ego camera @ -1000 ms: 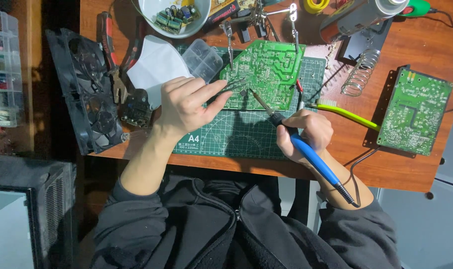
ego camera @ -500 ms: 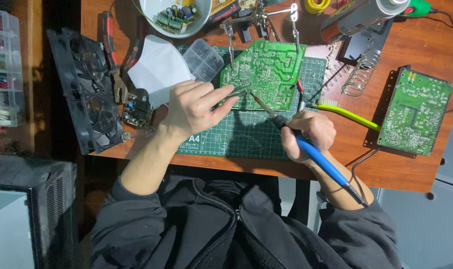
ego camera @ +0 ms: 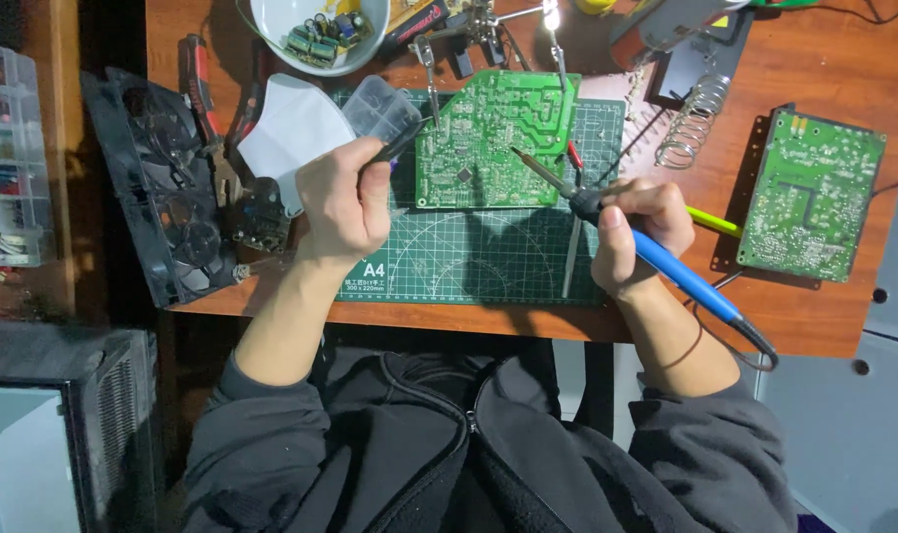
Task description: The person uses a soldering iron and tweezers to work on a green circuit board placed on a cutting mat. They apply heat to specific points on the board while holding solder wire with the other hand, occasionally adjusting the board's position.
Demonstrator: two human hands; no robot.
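Note:
A green circuit board (ego camera: 493,148) is clamped by the metal arms of a helping-hands stand (ego camera: 484,25) over a green cutting mat (ego camera: 479,257). My right hand (ego camera: 636,232) grips a blue-handled soldering iron (ego camera: 666,266); its metal tip hovers over the board's right half. My left hand (ego camera: 342,197) is closed around a thin dark tool (ego camera: 400,146) whose point reaches the board's left edge.
A second green circuit board (ego camera: 809,192) lies at the right. A coil-spring iron holder (ego camera: 691,123), a white bowl of components (ego camera: 321,25), a clear plastic box (ego camera: 385,109), white cloth (ego camera: 286,133), pliers (ego camera: 207,109) and black fan assembly (ego camera: 148,188) surround the mat. The wooden desk's near edge (ego camera: 469,318) is close.
My left hand has pulled back from the board toward the left and closed on the dark tool. The soldering iron tip has lifted slightly toward the board's right side.

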